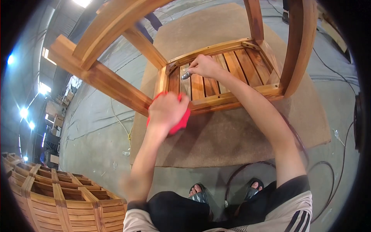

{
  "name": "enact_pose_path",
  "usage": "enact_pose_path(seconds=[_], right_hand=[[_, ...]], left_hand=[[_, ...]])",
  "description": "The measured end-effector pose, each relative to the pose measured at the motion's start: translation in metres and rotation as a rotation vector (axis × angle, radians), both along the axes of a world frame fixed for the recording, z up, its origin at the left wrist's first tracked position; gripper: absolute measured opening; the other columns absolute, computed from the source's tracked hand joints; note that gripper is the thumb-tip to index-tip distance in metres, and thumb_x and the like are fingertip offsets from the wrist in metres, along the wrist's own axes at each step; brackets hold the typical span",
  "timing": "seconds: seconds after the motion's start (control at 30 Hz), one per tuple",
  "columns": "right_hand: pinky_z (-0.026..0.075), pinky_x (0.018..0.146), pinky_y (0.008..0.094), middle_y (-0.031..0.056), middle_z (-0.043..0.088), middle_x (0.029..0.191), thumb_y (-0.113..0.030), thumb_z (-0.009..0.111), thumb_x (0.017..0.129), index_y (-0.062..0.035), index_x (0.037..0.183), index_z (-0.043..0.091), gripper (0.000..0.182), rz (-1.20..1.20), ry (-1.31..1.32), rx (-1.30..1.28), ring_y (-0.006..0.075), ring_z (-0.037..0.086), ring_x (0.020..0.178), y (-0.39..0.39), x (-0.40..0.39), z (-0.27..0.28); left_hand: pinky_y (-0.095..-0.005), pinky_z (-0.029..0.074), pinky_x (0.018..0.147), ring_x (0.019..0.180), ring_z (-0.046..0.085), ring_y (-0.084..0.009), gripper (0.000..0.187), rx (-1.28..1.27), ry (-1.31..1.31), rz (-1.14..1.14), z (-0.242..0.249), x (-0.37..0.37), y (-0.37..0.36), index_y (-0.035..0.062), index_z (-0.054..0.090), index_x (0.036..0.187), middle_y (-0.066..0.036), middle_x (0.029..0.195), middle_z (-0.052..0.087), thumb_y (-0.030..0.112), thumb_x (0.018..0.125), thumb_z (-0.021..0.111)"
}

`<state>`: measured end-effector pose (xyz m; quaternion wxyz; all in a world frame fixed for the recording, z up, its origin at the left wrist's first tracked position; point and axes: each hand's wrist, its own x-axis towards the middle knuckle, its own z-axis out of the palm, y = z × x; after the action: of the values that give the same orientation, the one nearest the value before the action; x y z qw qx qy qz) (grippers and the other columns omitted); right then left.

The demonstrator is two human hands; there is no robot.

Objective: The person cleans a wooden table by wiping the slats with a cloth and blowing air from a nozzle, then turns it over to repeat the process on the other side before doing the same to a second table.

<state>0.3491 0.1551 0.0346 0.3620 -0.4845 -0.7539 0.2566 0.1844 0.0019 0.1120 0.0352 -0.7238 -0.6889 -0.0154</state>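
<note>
A wooden chair (224, 98) with a slatted seat (234, 65) rests upside down on a brown padded surface, its legs rising toward me. My left hand (169, 110) is closed around a red cloth (181, 123) and presses it against the near left corner of the frame; the hand is slightly blurred. Over the slats, at the left side of the seat, my right hand (205, 66) pinches a small silvery metal piece (186, 75). Its exact kind I cannot make out, and my fingers hide part of it.
The brown covered work surface (216, 147) lies under the chair. A dark hose (247, 165) loops over the floor near my sandalled feet. Stacked slatted wooden furniture (65, 197) stands at lower left. Another person's legs (152, 22) show behind the chair.
</note>
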Motion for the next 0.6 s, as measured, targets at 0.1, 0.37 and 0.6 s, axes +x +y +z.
enact_pose_path(seconds=[0.1,0.37,0.6], right_hand=[[0.053,0.077,0.0365,0.0159,0.073,0.089,-0.027,0.072,0.079,-0.0085,0.098,0.077,0.027,0.136,-0.026,-0.064,0.0267,0.069,0.083,0.000,-0.008,0.006],[0.031,0.047,0.0295,0.0014,0.054,0.061,-0.026,0.074,0.079,-0.0030,0.094,0.077,0.028,0.371,0.024,-0.312,0.0106,0.044,0.053,-0.008,-0.008,0.013],[0.026,0.043,0.0283,-0.0007,0.049,0.058,-0.027,0.075,0.080,-0.0038,0.093,0.077,0.027,0.420,0.009,-0.434,0.0094,0.040,0.050,-0.014,-0.013,0.011]], left_hand=[[-0.0485,0.053,0.082,0.090,0.067,-0.0398,0.047,-0.282,-0.136,-0.028,-0.005,-0.032,-0.085,0.0032,0.069,0.088,-0.023,0.087,0.069,0.047,0.091,0.051],[-0.0248,0.034,0.055,0.062,0.041,-0.0035,0.044,-0.044,-1.235,0.344,-0.077,-0.113,-0.149,0.0019,0.056,0.067,0.006,0.067,0.052,0.029,0.101,0.050],[-0.0280,0.030,0.050,0.058,0.036,-0.0049,0.047,0.049,-1.228,0.264,-0.095,-0.117,-0.138,0.0037,0.048,0.061,0.007,0.061,0.044,0.028,0.101,0.051]])
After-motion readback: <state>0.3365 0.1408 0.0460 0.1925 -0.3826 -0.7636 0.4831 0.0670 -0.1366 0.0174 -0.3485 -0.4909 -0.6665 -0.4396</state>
